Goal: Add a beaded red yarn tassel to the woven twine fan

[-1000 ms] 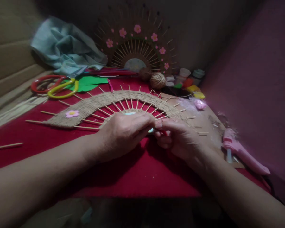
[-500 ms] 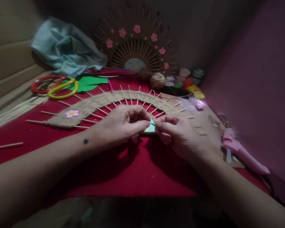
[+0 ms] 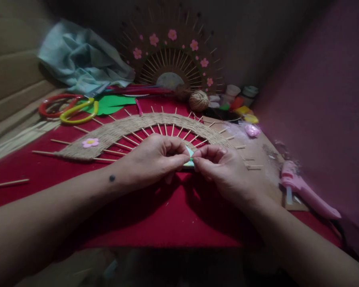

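My left hand (image 3: 160, 157) and my right hand (image 3: 219, 163) meet at the middle, each with thumb and finger pinched on a tiny piece of green clay (image 3: 191, 159). Its shape is mostly covered by my fingertips. Both hands are over the pale base at the hub of a fan (image 3: 155, 118), which has a woven twine band on thin wooden sticks. One pink flower (image 3: 90, 142) with a yellow middle sits at the band's left end.
A finished-looking fan with pink flowers (image 3: 172, 35) stands at the back. Scissors (image 3: 77, 115) and green sheet (image 3: 110, 105) lie left, a twine ball (image 3: 199, 101) behind, pink clay (image 3: 251, 130) and a pink glue gun (image 3: 305, 189) right. A loose stick (image 3: 8, 183) lies far left.
My fingertips have come closer together around the green piece, and less of it shows. My left hand has shifted slightly right. The fan has stayed in place.
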Available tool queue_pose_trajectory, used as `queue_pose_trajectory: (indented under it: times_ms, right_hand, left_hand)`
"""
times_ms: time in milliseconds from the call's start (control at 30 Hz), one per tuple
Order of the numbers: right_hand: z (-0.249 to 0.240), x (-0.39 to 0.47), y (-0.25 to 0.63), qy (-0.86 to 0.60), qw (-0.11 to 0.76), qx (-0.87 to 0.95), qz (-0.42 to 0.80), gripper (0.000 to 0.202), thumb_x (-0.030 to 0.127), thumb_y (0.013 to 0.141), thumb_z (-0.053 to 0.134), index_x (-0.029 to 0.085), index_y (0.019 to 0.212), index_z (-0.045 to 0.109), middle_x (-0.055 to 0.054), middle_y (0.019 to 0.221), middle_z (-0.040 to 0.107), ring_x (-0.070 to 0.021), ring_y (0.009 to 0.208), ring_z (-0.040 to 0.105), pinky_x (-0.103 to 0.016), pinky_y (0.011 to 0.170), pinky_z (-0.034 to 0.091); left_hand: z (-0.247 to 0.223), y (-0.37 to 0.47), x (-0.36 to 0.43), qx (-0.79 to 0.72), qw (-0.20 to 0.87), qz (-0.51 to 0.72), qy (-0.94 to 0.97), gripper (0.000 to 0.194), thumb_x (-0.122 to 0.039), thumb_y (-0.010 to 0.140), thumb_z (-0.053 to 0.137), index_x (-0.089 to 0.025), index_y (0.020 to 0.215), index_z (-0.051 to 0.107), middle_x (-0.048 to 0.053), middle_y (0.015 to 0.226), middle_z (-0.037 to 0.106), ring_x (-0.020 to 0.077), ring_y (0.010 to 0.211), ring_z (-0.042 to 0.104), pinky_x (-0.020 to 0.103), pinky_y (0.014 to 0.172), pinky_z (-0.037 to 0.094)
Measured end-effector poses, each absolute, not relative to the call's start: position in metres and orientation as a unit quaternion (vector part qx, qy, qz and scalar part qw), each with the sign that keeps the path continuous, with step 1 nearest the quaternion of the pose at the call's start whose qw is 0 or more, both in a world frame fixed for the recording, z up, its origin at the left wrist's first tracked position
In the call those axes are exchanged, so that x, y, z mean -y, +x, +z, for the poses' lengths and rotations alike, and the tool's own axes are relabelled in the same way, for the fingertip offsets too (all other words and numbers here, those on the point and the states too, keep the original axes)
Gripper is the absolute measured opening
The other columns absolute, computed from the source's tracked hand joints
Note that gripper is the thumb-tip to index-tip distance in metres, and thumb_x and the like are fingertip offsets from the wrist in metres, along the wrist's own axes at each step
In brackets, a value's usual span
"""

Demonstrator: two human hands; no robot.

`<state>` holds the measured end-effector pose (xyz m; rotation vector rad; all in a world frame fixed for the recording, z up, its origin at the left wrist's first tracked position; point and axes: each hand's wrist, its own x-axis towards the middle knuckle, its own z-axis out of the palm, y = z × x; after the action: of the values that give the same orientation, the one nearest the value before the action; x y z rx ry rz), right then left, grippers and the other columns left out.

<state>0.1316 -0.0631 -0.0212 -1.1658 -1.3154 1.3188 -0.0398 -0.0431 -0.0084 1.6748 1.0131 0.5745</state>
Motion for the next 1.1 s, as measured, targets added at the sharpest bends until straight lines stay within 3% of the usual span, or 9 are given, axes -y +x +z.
queue_pose_trajectory:
  times_ms: [167,400,500,567,667,767,867,967,1100]
  right_hand:
    - [-0.026,0.063,0.138,-0.445,0.441,0.519,0.582,0.006,0.018,0.071,0.067,0.014,0.074,0.064,0.003,0.056,0.058,-0.003,0.043,0.039,-0.017,0.041,0.025]
    - [-0.027,0.059,0.147,-0.405,0.448,0.51,0.613,0.022,0.037,0.081,0.063,0.023,0.097,0.057,0.003,0.065,0.062,-0.0076,0.045,0.048,-0.018,0.039,0.028]
    - [-0.017,0.058,0.157,-0.468,0.473,0.549,0.507,0.027,0.04,0.082,0.062,0.023,0.101,0.058,0.0,0.075,0.065,-0.0123,0.055,0.058,-0.023,0.046,0.041]
    - [-0.011,0.058,0.164,-0.509,0.513,0.593,0.354,0.02,0.034,0.08,0.065,0.021,0.095,0.061,-0.002,0.082,0.066,-0.0156,0.069,0.062,-0.028,0.059,0.048]
    - [-0.006,0.057,0.174,-0.527,0.581,0.607,0.128,0.005,0.024,0.082,0.064,0.022,0.086,0.064,-0.003,0.084,0.065,-0.0171,0.08,0.061,-0.032,0.074,0.048]
    - [-0.006,0.057,0.177,-0.519,0.609,0.594,0.084,0.008,0.025,0.088,0.057,0.024,0.091,0.065,-0.001,0.076,0.063,-0.0164,0.072,0.06,-0.033,0.07,0.048]
    - [-0.007,0.061,0.17,-0.51,0.575,0.632,0.095,0.013,0.025,0.091,0.052,0.023,0.087,0.064,0.0,0.07,0.062,-0.0151,0.067,0.059,-0.031,0.067,0.047]
    - [-0.008,0.066,0.158,-0.495,0.489,0.71,0.112,0.025,0.026,0.095,0.045,0.022,0.08,0.064,-0.002,0.073,0.064,-0.015,0.071,0.06,-0.029,0.068,0.047]
    - [-0.013,0.069,0.143,-0.449,0.41,0.769,0.197,0.015,0.026,0.091,0.051,0.018,0.094,0.064,-0.005,0.085,0.067,-0.016,0.079,0.062,-0.029,0.072,0.048]
  left_hand:
    - [-0.005,-0.04,0.044,-0.428,0.515,0.232,0.706,0.016,-0.029,0.086,0.055,-0.017,0.077,0.06,-0.004,0.045,0.051,0.007,0.037,0.045,0.015,0.035,0.029]
    - [0.001,-0.04,0.044,-0.428,0.515,0.257,0.696,0.013,-0.019,0.084,0.054,-0.016,0.072,0.058,-0.005,0.044,0.05,0.005,0.037,0.043,0.014,0.038,0.031]
    - [0.001,-0.041,0.042,-0.446,0.504,0.26,0.693,0.013,-0.018,0.083,0.054,-0.016,0.07,0.057,-0.005,0.041,0.05,0.0059,0.037,0.043,0.015,0.039,0.03]
    - [0.001,-0.042,0.04,-0.45,0.502,0.259,0.692,0.014,-0.02,0.082,0.054,-0.017,0.069,0.056,-0.005,0.041,0.05,0.0063,0.038,0.043,0.016,0.039,0.03]
    - [0.001,-0.042,0.041,-0.454,0.504,0.256,0.689,0.015,-0.022,0.081,0.054,-0.018,0.067,0.055,-0.005,0.041,0.049,0.0067,0.038,0.043,0.017,0.039,0.03]
    - [0.001,-0.041,0.042,-0.462,0.503,0.257,0.684,0.015,-0.024,0.081,0.054,-0.019,0.068,0.055,-0.006,0.04,0.048,0.0071,0.036,0.043,0.017,0.038,0.03]
    - [-0.001,-0.041,0.042,-0.449,0.491,0.259,0.7,0.013,-0.023,0.081,0.055,-0.018,0.07,0.056,-0.005,0.042,0.049,0.0071,0.039,0.043,0.017,0.039,0.031]
    - [-0.005,-0.042,0.041,-0.419,0.483,0.265,0.721,0.01,-0.02,0.081,0.054,-0.017,0.072,0.057,-0.006,0.046,0.049,0.0063,0.041,0.044,0.016,0.041,0.032]
    - [-0.007,-0.041,0.041,-0.402,0.488,0.258,0.73,0.011,-0.021,0.082,0.053,-0.016,0.073,0.057,-0.005,0.053,0.051,0.0059,0.043,0.045,0.017,0.041,0.032]
